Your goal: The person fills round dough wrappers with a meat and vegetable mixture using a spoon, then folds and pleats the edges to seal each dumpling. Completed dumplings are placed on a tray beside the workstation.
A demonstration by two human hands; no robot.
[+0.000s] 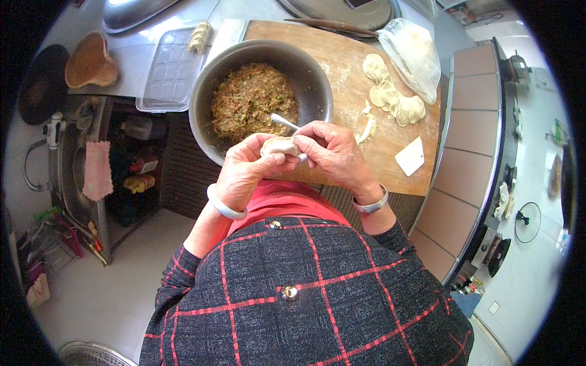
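Both hands hold one dumpling [280, 146] over the near rim of a large metal bowl. My left hand [249, 164] cups it from the left, thumb along its near side. The thumb and forefinger of my right hand [332, 153] pinch its right end. A metal utensil handle [284, 121] slants up by the right fingers; its far end is hidden. Minced filling [254, 100] lies in the metal bowl [313, 82]. Round dough wrappers [387, 94] lie in overlapping piles on the wooden board [350, 59]. Several shaped dumplings [199, 37] stand at the far end of a clear plastic tray [171, 68].
A white scraper [410, 156] and a strip of dough scraps [366, 128] lie on the board's right part. A plastic bag of wrappers [412, 55] rests at its far right corner. A rolling pin [332, 26] lies along the far edge. Left of the tray is a brown dish [90, 61].
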